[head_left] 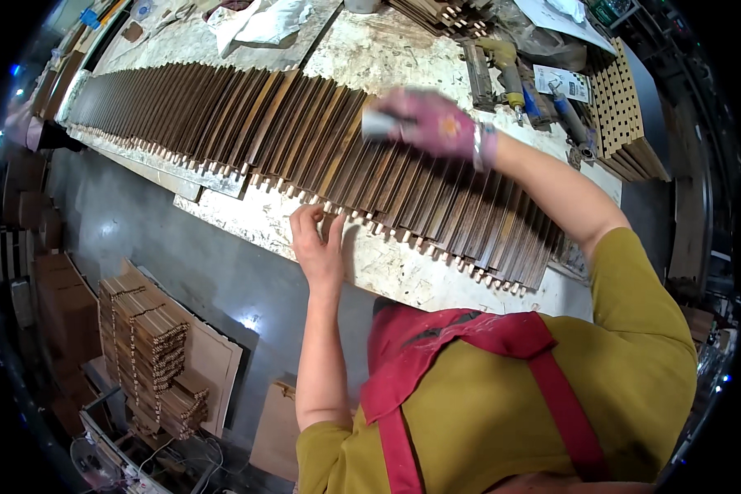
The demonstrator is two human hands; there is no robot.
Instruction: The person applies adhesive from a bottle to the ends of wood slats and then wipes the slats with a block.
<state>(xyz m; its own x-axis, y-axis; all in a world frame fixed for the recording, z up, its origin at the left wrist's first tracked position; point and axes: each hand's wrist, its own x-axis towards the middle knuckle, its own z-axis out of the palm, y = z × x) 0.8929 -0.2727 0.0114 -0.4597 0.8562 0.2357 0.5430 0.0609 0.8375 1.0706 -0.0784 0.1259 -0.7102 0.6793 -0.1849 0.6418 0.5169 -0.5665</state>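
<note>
A long row of dark brown wooden slats (247,119) lies side by side across the table, with pale round pegs sticking out of their near ends. My right hand (436,123), in a pink-purple glove and blurred by motion, is over the far part of the row. It grips a whitish pad (378,125), whose exact kind the blur hides. Bare, my left hand (319,247) rests at the near edge of the row. Its fingers are bent at the peg ends, with the thumb held apart and nothing plainly gripped.
Power tools (506,74) lie at the far right, beside a stack of perforated boards (622,107). More slats (445,16) are piled at the back near a white cloth (263,25). Bundled slats (144,329) stand lower left. Another person's hand (25,128) shows at the far left.
</note>
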